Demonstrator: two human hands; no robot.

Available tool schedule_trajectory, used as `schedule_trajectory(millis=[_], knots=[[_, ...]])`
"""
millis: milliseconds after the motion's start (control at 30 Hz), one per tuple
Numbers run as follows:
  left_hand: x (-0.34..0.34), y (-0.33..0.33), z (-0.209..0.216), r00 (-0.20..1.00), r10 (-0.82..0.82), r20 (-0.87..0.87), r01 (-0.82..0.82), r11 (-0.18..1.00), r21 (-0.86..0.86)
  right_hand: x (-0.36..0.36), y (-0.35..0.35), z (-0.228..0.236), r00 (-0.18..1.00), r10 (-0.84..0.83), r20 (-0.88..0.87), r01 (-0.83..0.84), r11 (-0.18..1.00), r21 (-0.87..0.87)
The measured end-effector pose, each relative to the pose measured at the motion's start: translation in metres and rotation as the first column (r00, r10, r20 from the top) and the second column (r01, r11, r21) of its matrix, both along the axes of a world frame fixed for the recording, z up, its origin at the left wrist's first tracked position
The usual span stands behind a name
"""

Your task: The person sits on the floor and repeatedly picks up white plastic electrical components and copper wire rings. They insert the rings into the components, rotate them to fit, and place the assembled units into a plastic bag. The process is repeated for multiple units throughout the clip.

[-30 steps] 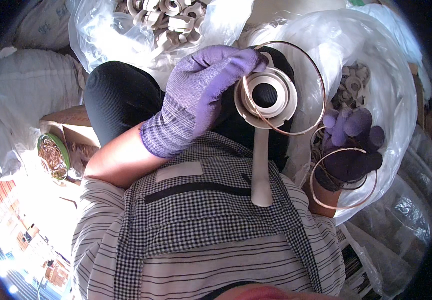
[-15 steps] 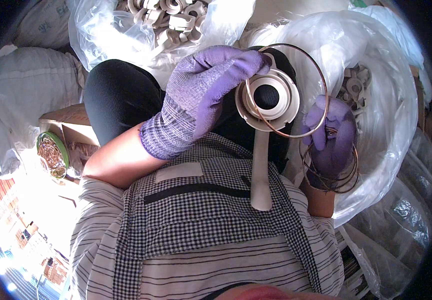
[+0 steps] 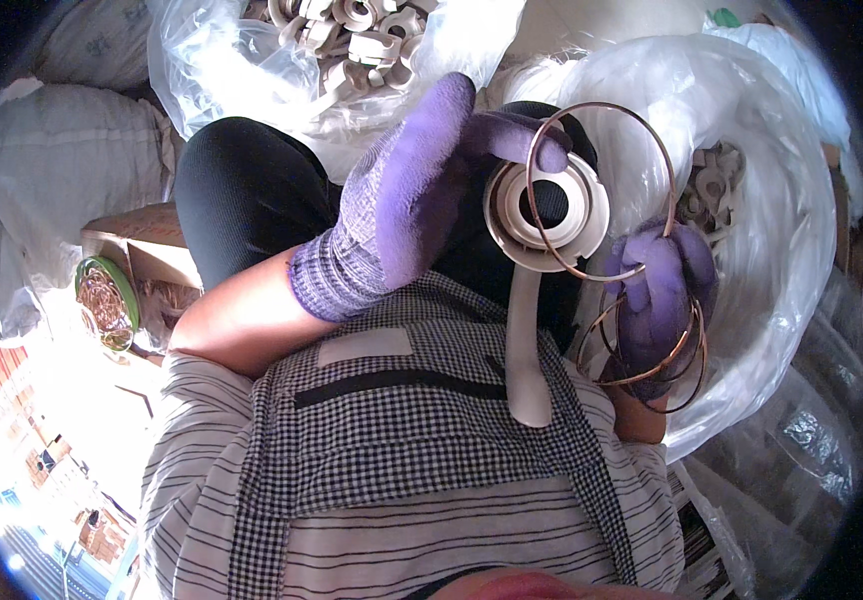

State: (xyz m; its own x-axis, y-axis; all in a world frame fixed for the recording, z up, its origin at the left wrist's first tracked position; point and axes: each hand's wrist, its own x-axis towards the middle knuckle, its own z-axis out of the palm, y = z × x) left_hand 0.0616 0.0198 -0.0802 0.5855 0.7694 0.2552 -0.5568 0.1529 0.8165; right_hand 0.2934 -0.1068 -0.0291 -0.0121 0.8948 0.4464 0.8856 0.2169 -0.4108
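Since the last frame, unpinched at the left hand point(image 3: 402, 200): one finger point(image 3: 447, 110) raised, another touching the plastic part point(image 3: 526, 285), hold impossible to tell. Clenched on thin rings point(image 3: 652, 373) at the right hand point(image 3: 660, 285). Pale, round, mid-scene behind a big coppery ring point(image 3: 673, 185), handle pointing near. In far bag point(image 3: 177, 75) and right bag point(image 3: 792, 200), similar parts point(image 3: 372, 45); in left tub point(image 3: 135, 290), wire point(image 3: 102, 300).

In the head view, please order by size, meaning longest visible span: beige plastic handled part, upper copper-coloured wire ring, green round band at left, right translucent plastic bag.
1. Right translucent plastic bag
2. Beige plastic handled part
3. Upper copper-coloured wire ring
4. Green round band
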Motion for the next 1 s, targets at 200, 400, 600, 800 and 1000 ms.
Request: schedule_trajectory(millis=[200, 400, 600, 800, 1000], knots=[[0.003, 0.003, 0.006, 0.998, 0.027, -0.052, -0.022, 0.995, 0.098, 0.003, -0.01, -0.012, 0.967, -0.152, -0.202, 0.123, 0.981, -0.149], [0.004, -0.003, 0.008, 0.991, 0.104, -0.083, -0.096, 0.992, 0.086, 0.014, -0.021, -0.024, 0.967, -0.248, -0.049, 0.225, 0.933, -0.282], [-0.001, -0.006, 0.014, 0.996, 0.029, -0.087, -0.042, 0.988, -0.151, 0.013, -0.026, -0.025, 0.527, -0.297, -0.796, -0.012, 0.934, -0.356], [-0.004, -0.001, 0.007, 0.98, 0.058, -0.191, -0.058, 0.998, 0.007, 0.003, -0.002, 0.0, 0.976, 0.0, -0.217, -0.03, 0.99, -0.137], [0.0, -0.003, 0.025, 0.998, -0.001, -0.055, -0.009, 0.982, -0.189, -0.018, 0.001, 0.007, 0.176, -0.278, -0.944, -0.128, 0.945, -0.302]])
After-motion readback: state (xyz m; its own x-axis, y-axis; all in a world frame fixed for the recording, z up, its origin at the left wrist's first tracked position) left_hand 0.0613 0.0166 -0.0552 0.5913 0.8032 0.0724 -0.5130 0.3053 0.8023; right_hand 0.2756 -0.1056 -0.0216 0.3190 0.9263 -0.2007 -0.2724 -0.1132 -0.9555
